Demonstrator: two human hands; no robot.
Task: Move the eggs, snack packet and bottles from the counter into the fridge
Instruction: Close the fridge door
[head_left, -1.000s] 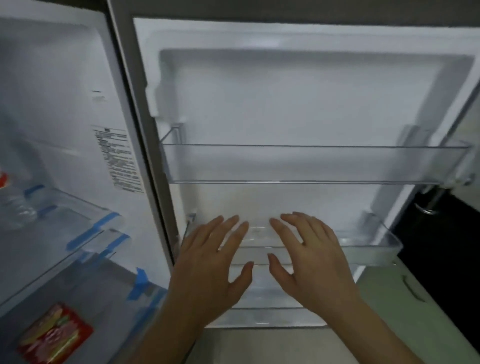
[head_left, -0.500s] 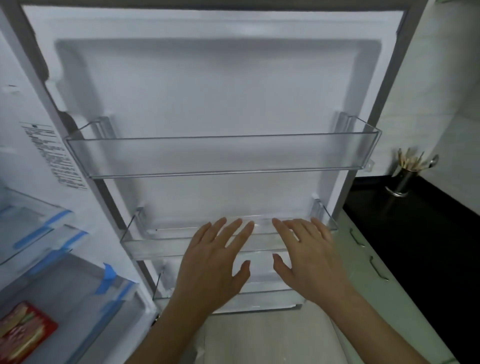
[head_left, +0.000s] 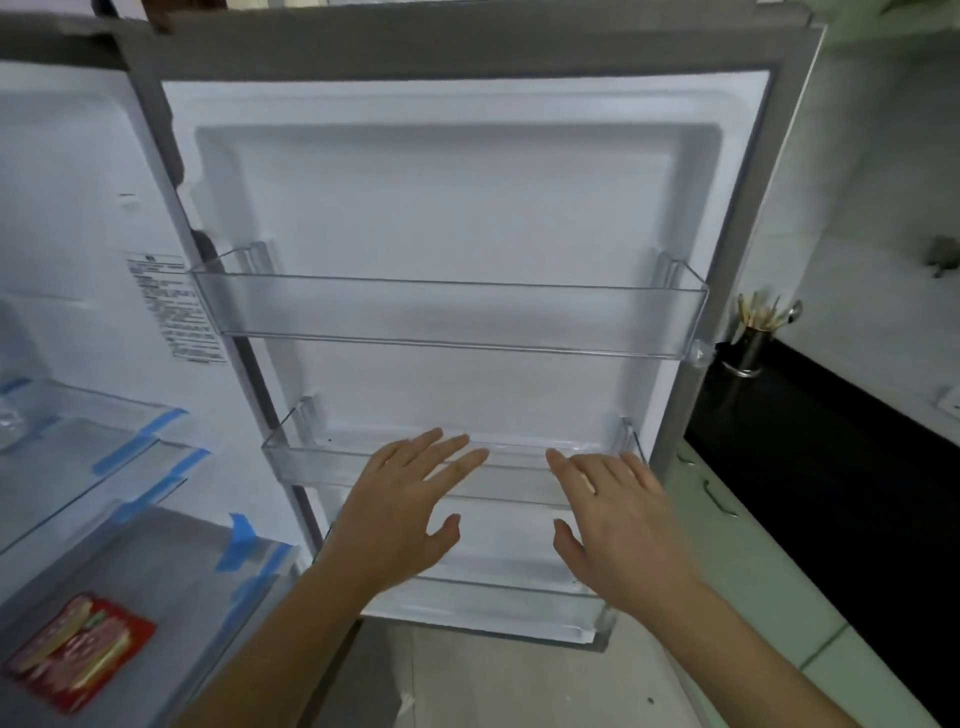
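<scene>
The fridge door (head_left: 467, 208) stands open in front of me, its clear door bins (head_left: 452, 317) holding nothing. My left hand (head_left: 400, 514) and my right hand (head_left: 618, 525) are stretched out side by side, fingers straight and spread, in front of the middle door bin (head_left: 322, 457). Neither holds anything. A red snack packet (head_left: 78, 649) lies flat on the lower glass shelf inside the fridge at the bottom left. Part of a clear bottle (head_left: 10, 421) shows at the left edge on a higher shelf. No eggs are in view.
Glass shelves (head_left: 104, 467) with blue tape strips fill the fridge's left side. To the right runs a black counter (head_left: 831, 457) with a metal utensil holder (head_left: 748, 343) and pale green cabinet fronts (head_left: 769, 587) below. A tiled floor lies beneath the door.
My view has swung right and up, so the door is centred and the counter shows. Both hands stay open and have drifted slightly apart.
</scene>
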